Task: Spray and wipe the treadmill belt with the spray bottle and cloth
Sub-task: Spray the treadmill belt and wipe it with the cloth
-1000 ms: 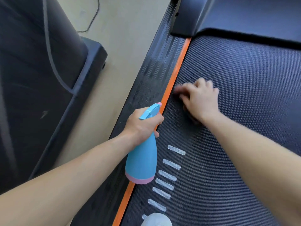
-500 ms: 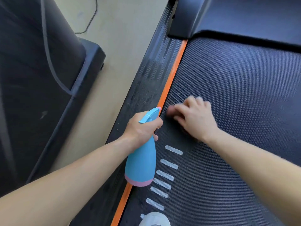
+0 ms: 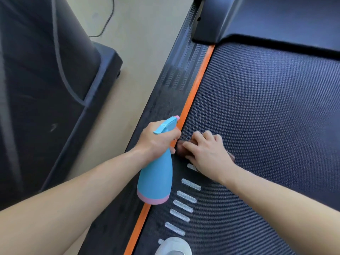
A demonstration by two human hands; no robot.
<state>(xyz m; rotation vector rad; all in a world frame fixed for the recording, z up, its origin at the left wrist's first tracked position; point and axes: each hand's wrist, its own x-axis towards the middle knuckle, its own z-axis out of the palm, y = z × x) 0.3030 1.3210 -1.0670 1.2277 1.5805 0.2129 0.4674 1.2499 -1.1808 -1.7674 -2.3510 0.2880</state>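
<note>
Nearest, we log a pale shoe toe [image 3: 173, 245] and white dashes [image 3: 184, 201] on the treadmill belt [image 3: 266, 116]; no readable brand or lettering. Our left hand [image 3: 156, 142], grip closed round the neck of the blue, pink-based spray bottle [image 3: 156, 181], hangs over the orange stripe [image 3: 195, 89]. Just beside it, our right hand [image 3: 207, 153] lies flat, fingers spread, pressing a dark cloth [image 3: 230, 156] onto the belt; beyond lies the motor cover [image 3: 276, 19].

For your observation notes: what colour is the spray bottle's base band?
Pink, under a blue spray bottle; head view.

One head-worn wide-angle view looks steeply down, close over the treadmill belt [image 3: 257, 126] and floor [image 3: 139, 52] beside it.
</note>
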